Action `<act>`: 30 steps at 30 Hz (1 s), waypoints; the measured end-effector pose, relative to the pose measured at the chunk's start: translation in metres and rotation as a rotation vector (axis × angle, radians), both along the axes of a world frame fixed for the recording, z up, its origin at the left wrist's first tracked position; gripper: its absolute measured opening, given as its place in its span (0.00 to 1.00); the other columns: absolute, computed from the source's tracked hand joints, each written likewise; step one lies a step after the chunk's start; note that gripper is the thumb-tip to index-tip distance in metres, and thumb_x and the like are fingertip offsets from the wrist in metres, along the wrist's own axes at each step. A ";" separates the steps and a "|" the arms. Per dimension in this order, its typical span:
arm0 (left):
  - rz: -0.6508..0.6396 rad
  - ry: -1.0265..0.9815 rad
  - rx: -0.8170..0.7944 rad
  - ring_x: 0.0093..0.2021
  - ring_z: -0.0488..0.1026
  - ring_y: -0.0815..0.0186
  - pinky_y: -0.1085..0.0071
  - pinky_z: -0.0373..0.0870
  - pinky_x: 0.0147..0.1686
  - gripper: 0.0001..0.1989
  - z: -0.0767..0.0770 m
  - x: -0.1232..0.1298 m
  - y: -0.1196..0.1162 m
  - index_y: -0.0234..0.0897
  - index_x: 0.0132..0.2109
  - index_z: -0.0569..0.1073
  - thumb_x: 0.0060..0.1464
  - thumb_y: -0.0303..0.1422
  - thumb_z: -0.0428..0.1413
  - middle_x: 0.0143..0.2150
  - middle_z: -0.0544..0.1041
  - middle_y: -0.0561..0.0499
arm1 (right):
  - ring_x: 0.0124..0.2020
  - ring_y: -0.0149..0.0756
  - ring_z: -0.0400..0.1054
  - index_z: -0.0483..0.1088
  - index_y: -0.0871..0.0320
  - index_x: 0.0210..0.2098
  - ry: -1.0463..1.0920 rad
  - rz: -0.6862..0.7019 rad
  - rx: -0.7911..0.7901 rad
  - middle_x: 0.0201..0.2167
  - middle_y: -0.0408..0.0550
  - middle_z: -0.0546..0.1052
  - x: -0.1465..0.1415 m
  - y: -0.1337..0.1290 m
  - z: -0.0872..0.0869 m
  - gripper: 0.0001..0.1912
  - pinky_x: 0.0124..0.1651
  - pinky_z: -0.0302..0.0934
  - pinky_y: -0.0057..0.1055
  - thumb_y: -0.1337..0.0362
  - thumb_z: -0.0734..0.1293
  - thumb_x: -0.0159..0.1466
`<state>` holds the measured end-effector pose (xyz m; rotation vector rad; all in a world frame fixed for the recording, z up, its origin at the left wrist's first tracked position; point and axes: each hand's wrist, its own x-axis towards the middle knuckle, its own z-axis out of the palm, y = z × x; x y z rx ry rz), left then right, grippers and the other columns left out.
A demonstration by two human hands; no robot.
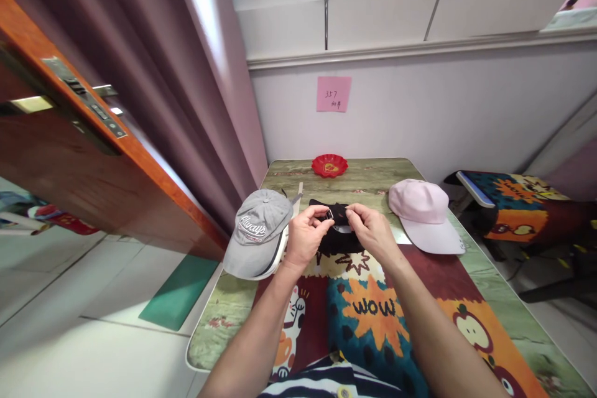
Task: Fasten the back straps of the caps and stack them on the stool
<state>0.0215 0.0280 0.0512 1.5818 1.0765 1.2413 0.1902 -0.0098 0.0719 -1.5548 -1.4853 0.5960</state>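
Observation:
A black cap is between my hands over the middle of the table, its back strap toward the far side. My left hand pinches the strap by a small metal buckle. With thumb and fingers, my right hand grips the black strap on the other side. Left of my hands lies a grey cap with white "Always" lettering, on top of a white-brimmed cap. To the right sits a pale pink cap, its brim pointing toward me. Much of the black cap is hidden by my hands.
A red scalloped dish stands at the table's far end. A colourful cloth covers the near part. At left are an orange-brown door and a curtain; at right is a cloth-covered stool.

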 end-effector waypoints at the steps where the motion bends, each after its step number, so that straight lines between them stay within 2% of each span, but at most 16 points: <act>1: -0.007 -0.031 -0.045 0.25 0.71 0.74 0.78 0.69 0.23 0.14 0.000 0.000 0.000 0.36 0.43 0.79 0.48 0.34 0.65 0.38 0.80 0.50 | 0.25 0.35 0.64 0.75 0.55 0.30 0.035 0.002 -0.001 0.21 0.43 0.73 -0.002 0.001 -0.002 0.18 0.29 0.52 0.29 0.51 0.62 0.66; 4: -0.038 -0.086 -0.131 0.24 0.71 0.73 0.79 0.67 0.18 0.17 -0.001 -0.003 0.000 0.35 0.45 0.78 0.48 0.36 0.65 0.37 0.79 0.49 | 0.23 0.34 0.61 0.74 0.57 0.28 0.205 0.073 -0.010 0.20 0.44 0.71 -0.006 0.005 -0.007 0.23 0.25 0.49 0.29 0.44 0.63 0.64; 7: -0.072 -0.095 -0.119 0.25 0.71 0.72 0.78 0.72 0.22 0.17 -0.001 -0.007 0.001 0.35 0.46 0.78 0.48 0.36 0.66 0.33 0.78 0.51 | 0.21 0.31 0.56 0.72 0.58 0.27 0.374 0.150 -0.059 0.18 0.43 0.67 -0.011 0.007 -0.009 0.25 0.22 0.45 0.27 0.41 0.65 0.61; 11: -0.132 -0.100 -0.108 0.24 0.71 0.73 0.77 0.72 0.24 0.18 -0.001 -0.013 0.004 0.34 0.45 0.78 0.48 0.36 0.67 0.31 0.77 0.53 | 0.18 0.26 0.48 0.68 0.57 0.25 0.557 0.197 -0.165 0.16 0.38 0.61 -0.018 0.008 -0.012 0.25 0.21 0.41 0.27 0.40 0.69 0.57; 14: -0.173 -0.090 -0.130 0.24 0.70 0.73 0.77 0.71 0.23 0.19 0.000 -0.015 0.005 0.34 0.45 0.78 0.48 0.37 0.68 0.29 0.76 0.54 | 0.17 0.26 0.48 0.68 0.57 0.25 0.638 0.229 -0.205 0.16 0.37 0.61 -0.020 0.008 -0.015 0.24 0.20 0.42 0.26 0.41 0.69 0.57; 20: -0.211 -0.144 -0.186 0.25 0.73 0.72 0.77 0.70 0.22 0.20 0.008 -0.019 0.004 0.32 0.44 0.78 0.45 0.36 0.69 0.34 0.78 0.51 | 0.19 0.26 0.49 0.68 0.57 0.27 0.524 0.320 -0.210 0.17 0.36 0.61 -0.014 0.010 -0.012 0.23 0.22 0.43 0.26 0.42 0.68 0.60; 26: -0.267 -0.097 -0.205 0.23 0.71 0.73 0.77 0.71 0.23 0.19 0.009 -0.025 0.003 0.32 0.46 0.79 0.46 0.35 0.68 0.28 0.78 0.53 | 0.23 0.27 0.52 0.69 0.59 0.28 0.301 0.451 -0.171 0.21 0.39 0.63 0.001 0.011 -0.004 0.21 0.26 0.44 0.26 0.46 0.65 0.65; 30: -0.290 -0.056 -0.194 0.22 0.71 0.72 0.76 0.71 0.24 0.19 0.010 -0.026 0.003 0.33 0.47 0.79 0.48 0.36 0.68 0.26 0.77 0.53 | 0.23 0.27 0.51 0.69 0.58 0.28 0.273 0.488 -0.178 0.20 0.38 0.62 0.005 0.011 0.000 0.22 0.26 0.44 0.26 0.46 0.65 0.65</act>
